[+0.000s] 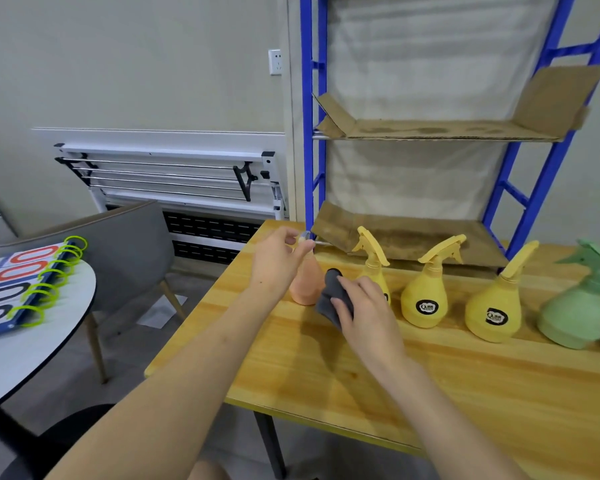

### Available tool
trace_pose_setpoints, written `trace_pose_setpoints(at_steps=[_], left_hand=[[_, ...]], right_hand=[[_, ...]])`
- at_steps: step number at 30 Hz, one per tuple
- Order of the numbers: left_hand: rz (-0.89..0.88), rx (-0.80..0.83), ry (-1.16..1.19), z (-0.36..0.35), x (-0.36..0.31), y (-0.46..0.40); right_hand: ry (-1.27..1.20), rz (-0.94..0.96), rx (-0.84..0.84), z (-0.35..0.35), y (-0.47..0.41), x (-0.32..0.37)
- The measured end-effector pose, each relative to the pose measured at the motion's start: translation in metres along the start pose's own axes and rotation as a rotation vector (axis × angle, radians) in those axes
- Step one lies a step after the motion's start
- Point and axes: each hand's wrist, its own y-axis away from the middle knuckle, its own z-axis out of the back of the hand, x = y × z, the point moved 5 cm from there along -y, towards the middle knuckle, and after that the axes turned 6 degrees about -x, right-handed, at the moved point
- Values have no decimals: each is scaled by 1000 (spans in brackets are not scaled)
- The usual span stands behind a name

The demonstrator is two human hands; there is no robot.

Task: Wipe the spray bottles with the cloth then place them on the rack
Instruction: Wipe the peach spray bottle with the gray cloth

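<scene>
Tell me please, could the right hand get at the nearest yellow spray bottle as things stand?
Probably yes: that yellow spray bottle stands just behind the right hand with nothing between them, but the hand grips the grey cloth against the orange bottle.

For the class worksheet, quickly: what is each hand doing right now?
Left hand: grips the top of the orange spray bottle.
Right hand: holds the grey cloth against that bottle.
</scene>
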Motion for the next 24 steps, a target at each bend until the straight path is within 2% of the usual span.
trace_pose_setpoints(at_steps=[5,10,17,24], left_hand=[[-50,-59,-30,7,-1,-2],[-89,67,-22,21,7,-3],[-94,160,35,32,9,0],[-62,224,75,29,15,-4]], right_hand=[[-5,13,-34,4,-1,3],[24,16,-114,3,0,11],[16,141,-254,-6,-13,29],[116,265,-217,-31,-43,51]])
